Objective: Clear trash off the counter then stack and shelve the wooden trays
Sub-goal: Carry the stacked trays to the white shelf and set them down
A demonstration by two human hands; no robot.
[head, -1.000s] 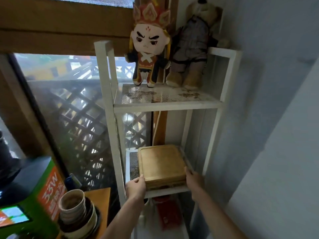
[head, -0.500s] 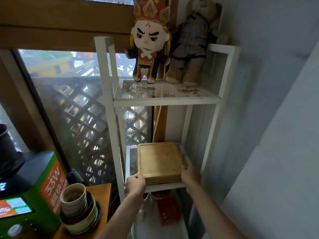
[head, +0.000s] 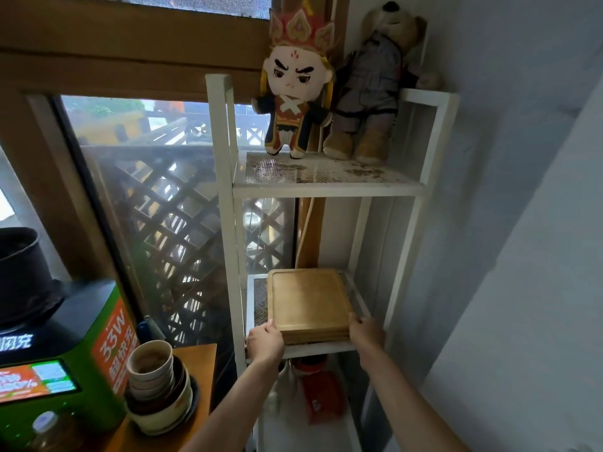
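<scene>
A stack of square wooden trays [head: 308,301] lies flat on the middle mesh shelf of a white metal rack [head: 225,203]. My left hand [head: 265,342] grips the stack's near left corner. My right hand [head: 366,331] holds the near right corner. Both forearms reach up from the bottom of the view. The stack's front edge sits near the shelf's front rail.
Two plush dolls [head: 298,86] stand on the rack's top shelf. A red item [head: 321,389] sits on the shelf below. At the left, stacked bowls [head: 156,383] rest on a wooden counter [head: 195,363] beside a green machine [head: 62,360]. A grey wall [head: 522,223] is on the right.
The tray stack has slid slightly further back onto the shelf, with both hands staying on its near corners. The camera view has shifted a little.
</scene>
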